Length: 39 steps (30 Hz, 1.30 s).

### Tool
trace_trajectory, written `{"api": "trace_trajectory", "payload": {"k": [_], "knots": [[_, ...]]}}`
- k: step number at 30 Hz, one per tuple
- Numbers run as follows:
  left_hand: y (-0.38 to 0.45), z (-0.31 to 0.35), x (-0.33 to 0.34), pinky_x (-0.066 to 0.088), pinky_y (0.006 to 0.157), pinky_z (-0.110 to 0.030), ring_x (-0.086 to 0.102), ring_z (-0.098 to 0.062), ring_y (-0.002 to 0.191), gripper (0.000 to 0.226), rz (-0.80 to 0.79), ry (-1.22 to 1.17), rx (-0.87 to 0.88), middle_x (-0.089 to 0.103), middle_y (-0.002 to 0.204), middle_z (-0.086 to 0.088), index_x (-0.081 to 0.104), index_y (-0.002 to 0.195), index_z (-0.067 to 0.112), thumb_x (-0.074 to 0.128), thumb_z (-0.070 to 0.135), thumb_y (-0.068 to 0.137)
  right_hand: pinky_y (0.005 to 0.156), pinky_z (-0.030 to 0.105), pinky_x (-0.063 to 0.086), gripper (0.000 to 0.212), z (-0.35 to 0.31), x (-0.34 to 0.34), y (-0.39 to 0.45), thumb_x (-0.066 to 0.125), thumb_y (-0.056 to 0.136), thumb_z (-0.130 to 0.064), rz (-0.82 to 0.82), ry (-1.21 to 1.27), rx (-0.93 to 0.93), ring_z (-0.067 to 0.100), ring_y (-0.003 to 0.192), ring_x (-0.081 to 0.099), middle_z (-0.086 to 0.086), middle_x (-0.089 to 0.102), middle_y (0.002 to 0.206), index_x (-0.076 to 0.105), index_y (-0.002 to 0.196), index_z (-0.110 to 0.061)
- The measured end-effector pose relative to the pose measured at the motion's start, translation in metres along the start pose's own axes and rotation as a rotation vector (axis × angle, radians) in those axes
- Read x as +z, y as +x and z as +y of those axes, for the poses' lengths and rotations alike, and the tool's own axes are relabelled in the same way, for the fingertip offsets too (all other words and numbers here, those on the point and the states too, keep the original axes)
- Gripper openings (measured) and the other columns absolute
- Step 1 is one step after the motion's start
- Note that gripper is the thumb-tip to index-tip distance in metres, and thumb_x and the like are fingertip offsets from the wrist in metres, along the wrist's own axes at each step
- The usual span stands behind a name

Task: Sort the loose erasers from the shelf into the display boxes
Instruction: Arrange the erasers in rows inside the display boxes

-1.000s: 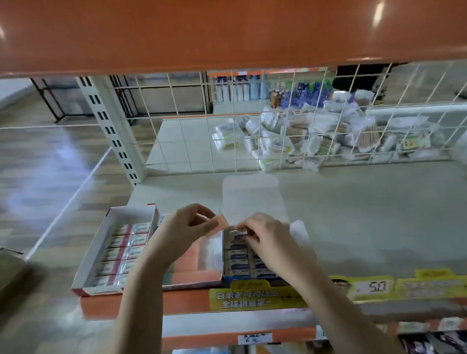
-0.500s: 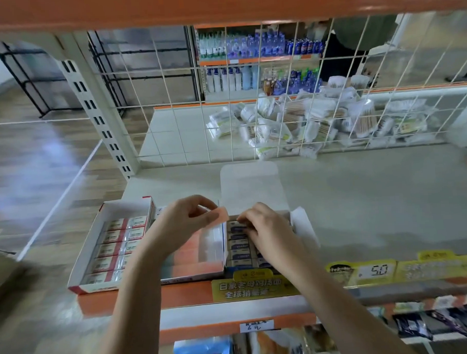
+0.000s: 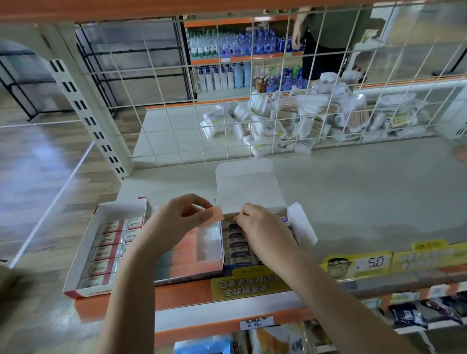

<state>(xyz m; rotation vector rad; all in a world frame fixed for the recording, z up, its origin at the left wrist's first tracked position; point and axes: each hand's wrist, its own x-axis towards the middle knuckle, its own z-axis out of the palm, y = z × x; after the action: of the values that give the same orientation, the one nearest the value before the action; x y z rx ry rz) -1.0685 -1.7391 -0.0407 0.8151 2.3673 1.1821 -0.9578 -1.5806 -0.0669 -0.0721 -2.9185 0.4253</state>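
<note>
Two display boxes stand at the shelf's front edge. The red-and-white box on the left holds rows of red-banded erasers in its left half. My left hand pinches the box's orange flap above its right half. The white box to the right has its lid folded back and holds blue-labelled erasers. My right hand lies over its far end, fingertips curled on an eraser there.
A wire grid backs the shelf; behind it lies a heap of cotton-swab packs. Price tags line the front edge. Another person stands at a far bottle shelf. Snack packs fill the shelf below.
The camera has tilted upward, so more of the far aisle shows. Both hands stay at the boxes, with the right hand's fingers still working at the far row of erasers.
</note>
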Motion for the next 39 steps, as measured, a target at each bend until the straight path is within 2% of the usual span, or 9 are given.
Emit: {"api": "trace_trajectory", "payload": {"k": [2, 4, 13, 18, 21, 23, 27, 33, 39], "knots": [[0.0, 0.001, -0.002, 0.049, 0.066, -0.031, 0.063, -0.005, 0.067, 0.009, 0.006, -0.003, 0.007, 0.07, 0.074, 0.015, 0.065, 0.081, 0.037, 0.066, 0.028, 0.084, 0.078, 0.029, 0.044, 0.02, 0.0, -0.002, 0.002, 0.045, 0.093, -0.01, 0.009, -0.002, -0.005, 0.021, 0.095, 0.053, 0.006, 0.054, 0.1, 0.062, 0.105, -0.008], [-0.001, 0.0, -0.004, 0.045, 0.066, -0.026, 0.062, -0.003, 0.064, 0.01, 0.02, -0.018, 0.006, 0.07, 0.073, 0.015, 0.064, 0.083, 0.035, 0.066, 0.026, 0.084, 0.077, 0.03, 0.045, 0.022, 0.0, -0.003, 0.003, 0.045, 0.092, -0.009, 0.028, 0.009, -0.015, 0.022, 0.094, 0.053, 0.007, 0.055, 0.099, 0.062, 0.106, -0.007], [-0.009, -0.006, -0.021, 0.051, 0.074, -0.032, 0.062, -0.01, 0.071, 0.006, 0.046, 0.014, -0.053, 0.07, 0.075, 0.008, 0.066, 0.089, 0.03, 0.065, 0.026, 0.086, 0.068, 0.029, 0.038, 0.019, -0.002, 0.003, 0.007, 0.046, 0.089, -0.004, 0.015, 0.001, -0.041, 0.024, 0.092, 0.051, 0.007, 0.055, 0.092, 0.064, 0.096, -0.005], [-0.011, -0.012, -0.029, 0.05, 0.077, -0.023, 0.065, -0.009, 0.08, 0.005, -0.011, 0.093, -0.083, 0.07, 0.083, 0.009, 0.067, 0.087, 0.031, 0.068, 0.029, 0.083, 0.073, 0.021, 0.043, 0.025, -0.009, -0.011, 0.005, 0.051, 0.094, -0.026, 0.046, 0.181, 0.043, 0.017, 0.085, 0.058, 0.004, 0.063, 0.093, 0.068, 0.102, -0.01], [-0.007, -0.01, -0.025, 0.044, 0.066, -0.01, 0.062, 0.001, 0.076, 0.007, -0.057, 0.182, -0.072, 0.068, 0.085, 0.014, 0.067, 0.09, 0.028, 0.068, 0.027, 0.083, 0.064, 0.021, 0.043, 0.037, -0.02, -0.018, 0.003, 0.05, 0.093, -0.043, -0.041, 0.247, 0.073, 0.014, 0.07, 0.058, 0.002, 0.065, 0.078, 0.067, 0.085, -0.011], [-0.003, -0.009, -0.022, 0.043, 0.067, -0.013, 0.059, 0.004, 0.077, 0.011, -0.106, 0.268, -0.049, 0.066, 0.085, 0.016, 0.068, 0.093, 0.027, 0.068, 0.032, 0.082, 0.055, 0.022, 0.041, 0.039, -0.026, -0.019, 0.002, 0.05, 0.091, -0.049, -0.105, 0.244, 0.098, 0.01, 0.058, 0.053, -0.002, 0.058, 0.064, 0.057, 0.069, -0.017], [0.0, -0.005, -0.019, 0.046, 0.075, -0.016, 0.059, 0.004, 0.082, 0.014, -0.212, 0.405, -0.008, 0.065, 0.088, 0.018, 0.067, 0.093, 0.028, 0.065, 0.037, 0.084, 0.046, 0.018, 0.027, 0.039, -0.032, -0.019, 0.004, 0.052, 0.092, -0.038, -0.161, 0.192, 0.159, 0.006, 0.05, 0.042, -0.005, 0.046, 0.057, 0.039, 0.059, -0.021], [0.002, -0.002, -0.017, 0.049, 0.082, -0.023, 0.06, 0.004, 0.085, 0.014, -0.34, 0.454, 0.011, 0.064, 0.088, 0.021, 0.068, 0.095, 0.03, 0.065, 0.037, 0.083, 0.045, 0.017, 0.025, 0.038, -0.034, -0.023, 0.005, 0.053, 0.092, -0.028, -0.207, 0.201, 0.19, 0.005, 0.048, 0.041, -0.005, 0.046, 0.056, 0.039, 0.058, -0.02], [0.003, 0.005, -0.012, 0.046, 0.08, -0.018, 0.06, 0.004, 0.081, 0.013, -0.393, 0.503, 0.036, 0.064, 0.083, 0.021, 0.07, 0.095, 0.028, 0.066, 0.034, 0.084, 0.044, 0.018, 0.023, 0.038, -0.035, -0.021, 0.003, 0.052, 0.091, -0.023, -0.194, 0.23, 0.203, 0.007, 0.045, 0.037, -0.003, 0.042, 0.055, 0.037, 0.057, -0.019]]}}
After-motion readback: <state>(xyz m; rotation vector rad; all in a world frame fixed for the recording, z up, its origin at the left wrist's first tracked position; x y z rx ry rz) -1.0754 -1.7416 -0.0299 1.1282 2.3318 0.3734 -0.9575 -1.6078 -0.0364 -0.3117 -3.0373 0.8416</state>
